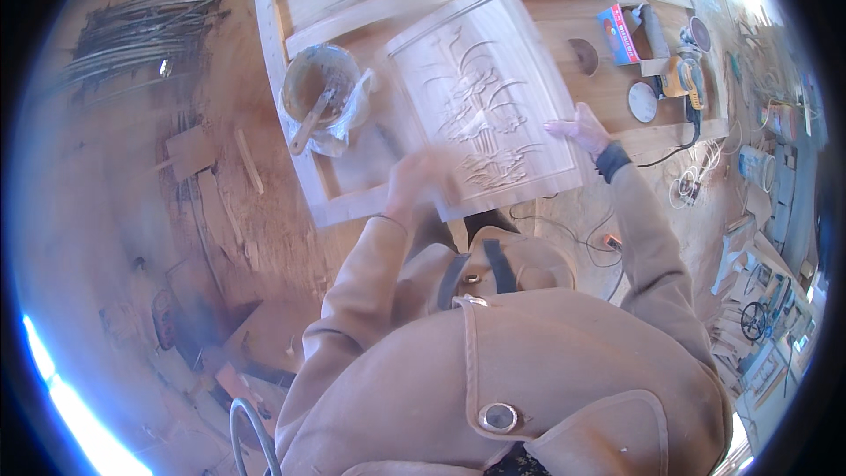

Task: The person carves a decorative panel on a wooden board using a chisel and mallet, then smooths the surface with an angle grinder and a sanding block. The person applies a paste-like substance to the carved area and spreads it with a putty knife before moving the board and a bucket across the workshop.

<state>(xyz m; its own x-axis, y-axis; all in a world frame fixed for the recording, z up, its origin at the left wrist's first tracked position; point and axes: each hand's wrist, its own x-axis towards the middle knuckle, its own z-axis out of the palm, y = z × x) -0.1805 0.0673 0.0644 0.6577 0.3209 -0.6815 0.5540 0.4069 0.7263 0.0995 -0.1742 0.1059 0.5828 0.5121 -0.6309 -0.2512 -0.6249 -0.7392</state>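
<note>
A pale wooden panel (539,44) with plant-like relief carving lies aslant on a framed wooden work surface, its near edge toward me. My right hand (583,134) grips the panel's right edge, one digit lying over its face and the others at the side. My left hand (423,181) is by the panel's near left edge, smeared by motion. Its fingers and anything in them cannot be made out. Left of the panel stands a round bucket (304,60) with plastic film at its rim. A wooden-handled scraper or brush (310,126) rests across it.
Right of the panel are a dark half-round disc (583,56), an open red-and-blue box (619,35), a pale round disc (642,101) and a yellow corded power tool (684,79). Cables (573,234) trail over the floor. Wood scraps (220,203) lie at left; tools clutter the right.
</note>
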